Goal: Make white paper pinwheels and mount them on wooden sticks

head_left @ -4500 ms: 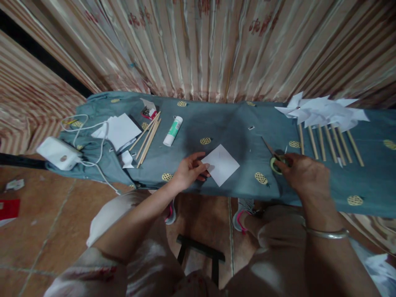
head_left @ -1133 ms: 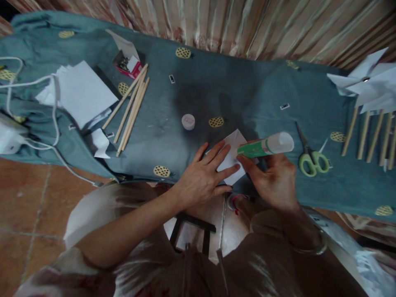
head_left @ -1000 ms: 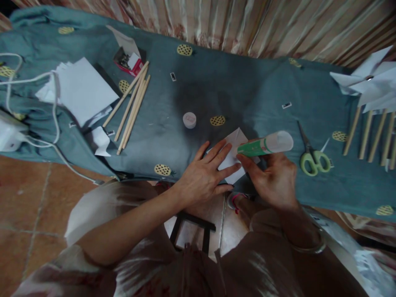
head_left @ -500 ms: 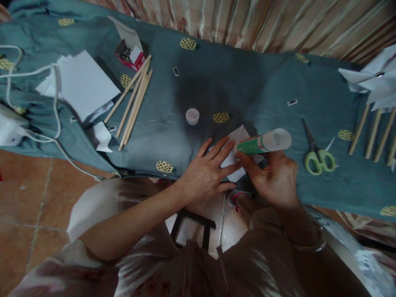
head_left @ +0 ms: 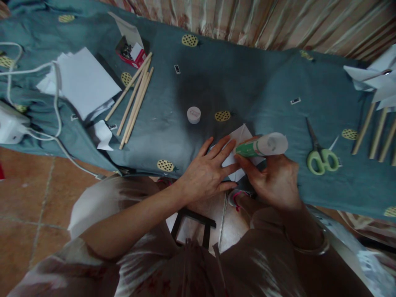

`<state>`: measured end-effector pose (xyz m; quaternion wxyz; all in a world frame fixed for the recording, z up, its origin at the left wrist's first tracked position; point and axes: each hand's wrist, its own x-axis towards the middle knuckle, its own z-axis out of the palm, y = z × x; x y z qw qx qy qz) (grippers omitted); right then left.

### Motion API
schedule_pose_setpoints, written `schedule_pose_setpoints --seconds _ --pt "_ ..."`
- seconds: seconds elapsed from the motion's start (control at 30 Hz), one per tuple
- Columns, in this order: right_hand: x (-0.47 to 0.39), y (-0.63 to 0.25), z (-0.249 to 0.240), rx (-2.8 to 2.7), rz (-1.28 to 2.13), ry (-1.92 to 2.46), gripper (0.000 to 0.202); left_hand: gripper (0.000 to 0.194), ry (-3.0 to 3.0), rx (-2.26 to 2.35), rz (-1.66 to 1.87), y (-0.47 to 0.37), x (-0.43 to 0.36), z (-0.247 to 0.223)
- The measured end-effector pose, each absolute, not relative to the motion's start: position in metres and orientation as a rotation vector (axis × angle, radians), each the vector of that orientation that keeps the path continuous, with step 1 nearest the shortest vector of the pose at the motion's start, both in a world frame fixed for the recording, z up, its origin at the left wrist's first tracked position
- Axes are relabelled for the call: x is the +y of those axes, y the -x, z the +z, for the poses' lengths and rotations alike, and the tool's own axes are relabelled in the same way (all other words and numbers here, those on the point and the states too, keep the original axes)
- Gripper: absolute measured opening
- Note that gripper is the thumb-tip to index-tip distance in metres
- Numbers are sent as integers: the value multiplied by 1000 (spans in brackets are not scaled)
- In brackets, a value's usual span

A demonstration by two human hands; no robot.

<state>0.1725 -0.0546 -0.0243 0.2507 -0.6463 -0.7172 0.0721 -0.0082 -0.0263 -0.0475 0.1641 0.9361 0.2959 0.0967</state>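
A folded white paper lies at the table's near edge, partly covered by both hands. My left hand rests flat on its left side, fingers spread. With my right hand I grip a green and white glue stick, tilted over the paper; its tip is hidden against the sheet. The round white cap stands on the cloth beyond my left hand.
Green-handled scissors lie to the right, near paper pinwheels on sticks. At the left are wooden sticks, an open red box of small metal pieces, stacked white paper and a white cable.
The glue stick and my right hand have shifted slightly to the left over the paper. My left hand stays flat in place. The view has moved a little.
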Motion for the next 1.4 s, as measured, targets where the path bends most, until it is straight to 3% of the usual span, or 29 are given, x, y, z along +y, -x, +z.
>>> schedule_pose_setpoints --seconds 0.27,0.83,1.4 --pt "-56 -176 -29 -2058 101 1609 21 52 -2668 848 248 8 -26 -47" --pt "-62 -179 -21 -2008 310 1743 27 54 -2661 841 271 9 -27 -49" --pt "-64 -181 -28 -1985 217 1773 27 56 -2652 848 262 8 -27 -49"
